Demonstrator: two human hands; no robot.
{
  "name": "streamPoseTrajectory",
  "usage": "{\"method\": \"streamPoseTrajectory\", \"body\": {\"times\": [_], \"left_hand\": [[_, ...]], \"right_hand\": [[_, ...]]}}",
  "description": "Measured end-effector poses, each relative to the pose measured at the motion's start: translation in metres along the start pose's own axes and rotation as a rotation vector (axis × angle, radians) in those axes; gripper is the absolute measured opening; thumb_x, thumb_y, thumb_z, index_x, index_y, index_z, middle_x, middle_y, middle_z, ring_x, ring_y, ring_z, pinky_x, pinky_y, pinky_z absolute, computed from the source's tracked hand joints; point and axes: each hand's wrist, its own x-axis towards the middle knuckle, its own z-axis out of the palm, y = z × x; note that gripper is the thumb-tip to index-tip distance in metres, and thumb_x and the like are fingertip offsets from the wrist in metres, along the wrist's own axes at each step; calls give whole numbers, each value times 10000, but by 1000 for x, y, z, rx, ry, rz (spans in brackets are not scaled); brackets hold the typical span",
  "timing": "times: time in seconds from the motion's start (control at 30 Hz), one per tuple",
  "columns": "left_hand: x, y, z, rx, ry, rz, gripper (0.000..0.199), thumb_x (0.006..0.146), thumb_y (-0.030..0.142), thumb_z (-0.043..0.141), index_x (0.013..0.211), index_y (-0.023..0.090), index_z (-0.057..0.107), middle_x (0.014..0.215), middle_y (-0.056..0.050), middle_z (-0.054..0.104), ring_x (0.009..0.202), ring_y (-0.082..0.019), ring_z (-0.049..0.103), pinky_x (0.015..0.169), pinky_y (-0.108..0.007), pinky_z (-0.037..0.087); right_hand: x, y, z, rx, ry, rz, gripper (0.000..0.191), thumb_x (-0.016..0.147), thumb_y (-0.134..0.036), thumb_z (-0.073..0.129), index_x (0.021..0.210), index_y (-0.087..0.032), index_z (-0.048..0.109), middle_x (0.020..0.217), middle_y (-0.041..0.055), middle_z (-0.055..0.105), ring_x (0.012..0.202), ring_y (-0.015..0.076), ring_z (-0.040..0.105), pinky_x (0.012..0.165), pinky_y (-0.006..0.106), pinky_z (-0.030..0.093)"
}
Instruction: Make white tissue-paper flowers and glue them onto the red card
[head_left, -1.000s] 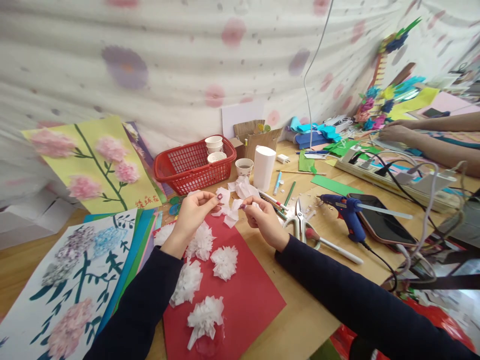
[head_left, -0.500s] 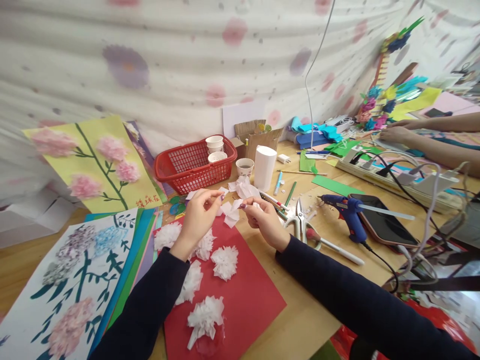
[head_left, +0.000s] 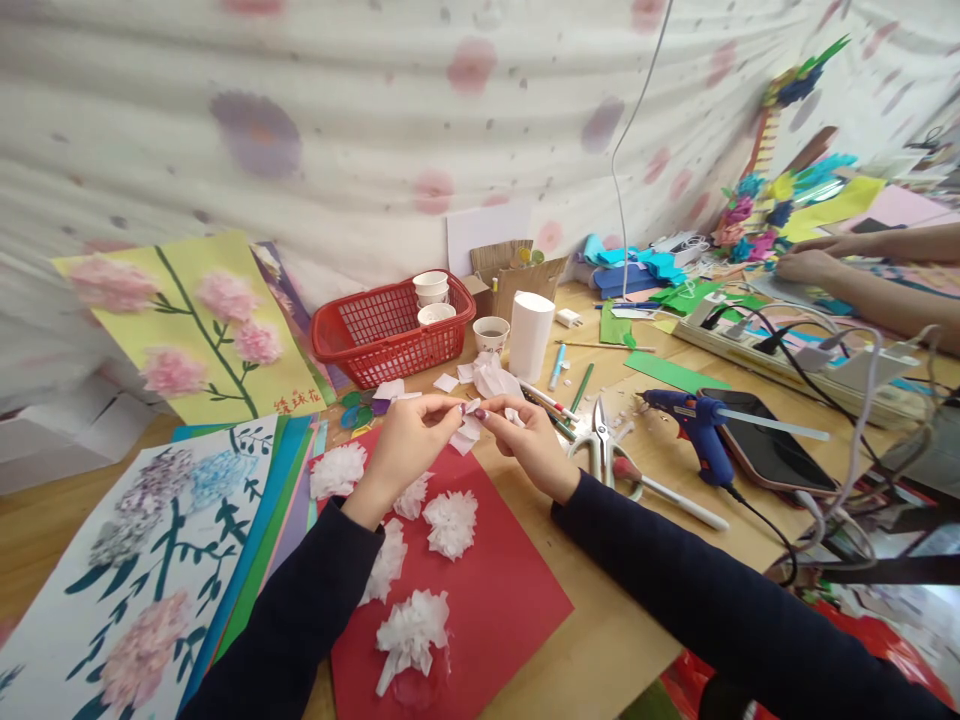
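Observation:
My left hand and my right hand meet above the top edge of a red sheet. Their fingertips pinch a small piece of white tissue paper between them. Several crumpled white paper flowers sit on the red sheet. Just beyond my fingers lie loose white paper squares and a crumpled tissue pile. A clear reddish smear shows beside the lowest flower.
Behind are a red basket with paper cups, a cup and a white roll. Scissors, a glue gun, a phone and a power strip lie right. Floral pictures stand left. Another person's hands work far right.
My left hand has moved right, and my fingertips have come together at the small white paper. The other person's hands have shifted slightly.

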Motion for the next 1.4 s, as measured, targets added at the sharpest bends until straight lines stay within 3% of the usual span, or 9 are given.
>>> {"method": "streamPoseTrajectory", "body": {"times": [0.53,0.77,0.83,0.9,1.0,1.07,1.13,1.23,1.4], "left_hand": [[13,-26,-3,-152,152,-190,172,733,301,637,794,150,692,705,-41,738,673,-196,715,662,-285,557],[16,-44,-2,-20,154,-205,180,783,291,563,780,152,678,663,-48,714,608,-209,697,618,-316,557],[16,-50,1,22,145,-185,152,763,250,575,774,151,691,714,-61,724,654,-221,697,666,-342,560],[15,-51,3,52,175,-145,169,751,202,585,849,151,713,901,-89,739,834,-230,700,804,-361,548],[11,-40,2,111,251,45,257,804,197,576,1021,168,711,1112,-96,690,1020,-218,646,898,-348,512],[8,-28,1,109,213,193,239,852,235,580,1043,188,716,1093,-78,698,1022,-207,641,884,-330,515],[4,-17,2,63,101,248,210,872,268,601,1021,201,733,1064,-62,722,1015,-201,652,883,-314,515],[0,-9,4,25,-17,211,204,893,283,589,974,194,753,1012,-61,742,980,-205,667,850,-304,517],[0,-8,8,-34,-33,157,238,898,270,547,898,164,761,917,-64,735,898,-202,666,803,-295,511]], "right_hand": [[1,-1,0,50,6,46,174,702,-351,676,713,-201,591,488,-93,316,419,70,251,442,244,146],[3,1,-1,118,36,77,136,669,-303,636,687,-209,538,472,-106,286,405,62,217,448,245,113],[3,0,-1,133,31,79,137,664,-304,633,685,-207,538,467,-109,285,405,60,211,447,244,110],[4,0,0,137,30,78,138,661,-302,637,686,-205,542,466,-110,293,407,59,211,445,241,112],[3,0,0,128,35,75,137,665,-302,639,691,-200,552,463,-110,302,406,57,213,442,238,117],[3,0,0,127,34,74,145,670,-310,646,694,-198,556,461,-111,306,403,55,213,440,239,118],[3,1,0,134,28,67,168,682,-331,662,703,-196,564,460,-111,310,401,54,215,439,240,120],[2,1,0,140,11,44,207,709,-371,686,728,-185,597,456,-108,316,403,56,223,441,243,127],[2,3,-1,158,-6,22,252,726,-406,708,774,-167,644,454,-109,319,410,54,216,441,244,124]]}}
